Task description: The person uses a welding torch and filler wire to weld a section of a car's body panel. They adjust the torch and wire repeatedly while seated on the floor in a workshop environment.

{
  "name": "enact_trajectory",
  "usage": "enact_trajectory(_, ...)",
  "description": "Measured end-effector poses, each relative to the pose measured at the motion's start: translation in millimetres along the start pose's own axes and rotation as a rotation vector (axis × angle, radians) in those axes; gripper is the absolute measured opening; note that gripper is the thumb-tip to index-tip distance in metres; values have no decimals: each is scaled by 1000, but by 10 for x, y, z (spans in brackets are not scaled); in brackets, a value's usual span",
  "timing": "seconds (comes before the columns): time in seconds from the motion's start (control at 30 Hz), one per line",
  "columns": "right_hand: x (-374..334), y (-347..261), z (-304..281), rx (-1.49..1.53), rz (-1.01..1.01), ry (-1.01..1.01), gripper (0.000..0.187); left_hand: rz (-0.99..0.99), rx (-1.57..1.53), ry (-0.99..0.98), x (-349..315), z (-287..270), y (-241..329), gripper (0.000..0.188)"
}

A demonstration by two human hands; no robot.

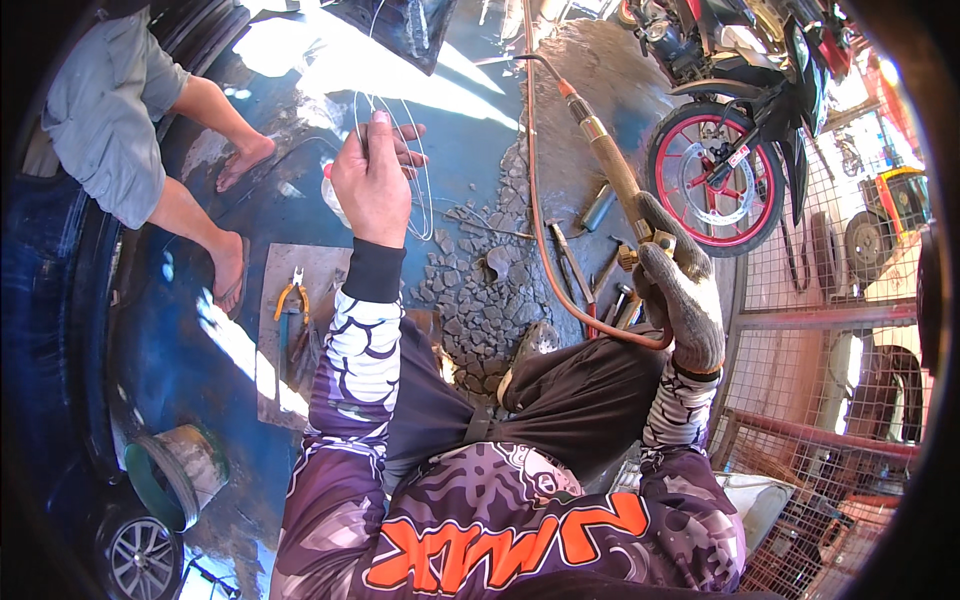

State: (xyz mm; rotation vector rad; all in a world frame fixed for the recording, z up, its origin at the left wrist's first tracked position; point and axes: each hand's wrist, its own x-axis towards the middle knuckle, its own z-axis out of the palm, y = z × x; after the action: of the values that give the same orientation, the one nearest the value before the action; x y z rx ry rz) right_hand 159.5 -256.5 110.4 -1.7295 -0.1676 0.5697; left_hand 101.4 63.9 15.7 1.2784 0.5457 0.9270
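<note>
Left hand point(372, 190) pinching thin wire loops point(427, 190); gloved right hand point(682, 285) gripping torch point(613, 160), orange hose point(534, 150) looping nearby. Yellow-handled pliers point(303, 291) on board point(275, 268), motorcycle point(762, 92) upper right.

From where I stand, the torch point(612, 165) is a long, brass-coloured thing gripped low in the gloved right hand point(683, 275). It slants up and to the left, with an orange-red collar near the front and a thin dark neck bending over leftward. An orange-brown hose point(534, 180) climbs past it, after curving down to that same wrist; the join is hidden. The wire point(429, 205), thin and pale, is pinched in the bare left hand point(372, 185), its loose loops drooping beside the wrist.
</note>
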Motion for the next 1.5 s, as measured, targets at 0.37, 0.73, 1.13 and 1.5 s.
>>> enact_trajectory(0.37,-45,9,0,-7,-21,-15,59,13,20,-5,28,-17,-3,38)
enact_trajectory(0.73,-64,-56,-24,-30,40,-11,60,-8,5,3,23,-13,7,37)
enact_trajectory(1.13,-20,0,-35,-45,-33,-59,61,-3,0,-8,19,-25,18,37)
enact_trajectory(1.5,21,72,1,34,-74,-5,57,-8,-8,0,19,-26,32,38)
